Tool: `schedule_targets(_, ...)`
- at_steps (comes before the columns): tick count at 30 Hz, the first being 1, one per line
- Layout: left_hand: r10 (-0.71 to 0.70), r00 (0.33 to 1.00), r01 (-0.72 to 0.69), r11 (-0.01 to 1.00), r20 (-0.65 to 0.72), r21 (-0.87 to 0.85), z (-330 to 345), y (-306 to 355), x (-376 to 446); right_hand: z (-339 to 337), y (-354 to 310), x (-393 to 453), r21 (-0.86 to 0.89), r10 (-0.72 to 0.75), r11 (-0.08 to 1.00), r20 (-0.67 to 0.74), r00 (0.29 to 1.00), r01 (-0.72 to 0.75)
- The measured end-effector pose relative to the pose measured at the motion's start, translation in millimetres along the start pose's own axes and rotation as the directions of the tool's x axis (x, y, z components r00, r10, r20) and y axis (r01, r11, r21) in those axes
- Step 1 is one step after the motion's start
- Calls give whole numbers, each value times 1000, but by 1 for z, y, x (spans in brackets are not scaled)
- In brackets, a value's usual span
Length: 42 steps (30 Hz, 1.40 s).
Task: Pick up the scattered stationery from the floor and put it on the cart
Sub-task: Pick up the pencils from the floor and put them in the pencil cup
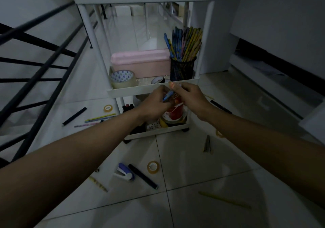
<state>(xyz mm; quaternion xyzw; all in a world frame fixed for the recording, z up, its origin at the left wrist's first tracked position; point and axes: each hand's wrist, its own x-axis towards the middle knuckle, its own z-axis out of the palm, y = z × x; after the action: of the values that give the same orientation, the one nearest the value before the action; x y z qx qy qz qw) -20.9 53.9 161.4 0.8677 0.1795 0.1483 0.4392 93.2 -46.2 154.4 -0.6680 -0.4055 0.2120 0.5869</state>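
A white tiered cart (140, 89) stands before me. Both hands meet in front of its middle shelf. My left hand (154, 104) and my right hand (189, 96) together grip a blue pencil (168, 94), each with curled fingers on one end. On the floor lie a purple stapler (125, 172), a black marker (142, 176), small tape rolls (153, 166), patterned pencils (100, 118), a black stick (74, 116), a yellow pencil (224, 199) and a metal clip (207, 143).
The middle shelf holds a pink box (140, 63), a big clear tape roll (122, 79), a small tape roll (158, 80) and a black mesh cup of pencils (182, 67). A black railing (38, 69) runs on the left. White furniture (281, 80) stands on the right.
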Motion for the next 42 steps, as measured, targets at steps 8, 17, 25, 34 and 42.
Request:
schedule_targets(8, 105, 991, -114, 989, -86, -100, -6, 11, 13, -1, -29, 6, 42, -79, 996, -31, 996, 80)
schedule_targets(17, 234, 965, -247, 963, -120, -104, -32, 63, 41, -30, -92, 30, -113, -131, 986, -50, 990, 125)
schedule_targets(25, 182, 965, -210, 967, -189, -145, -34, 84, 61, -41, -140, 38, -395, -345, 890, -250, 905, 230)
schedule_targets(34, 210, 907, -114, 957, -364, 267, -40, 37, 65, -53, -135, 34, -564, -619, 741, -363, 697, 365)
schedule_targets(42, 160, 962, -130, 981, -220, 145, -30, 41, 75, -44, -115, 52, -615, -609, 725, -363, 705, 310)
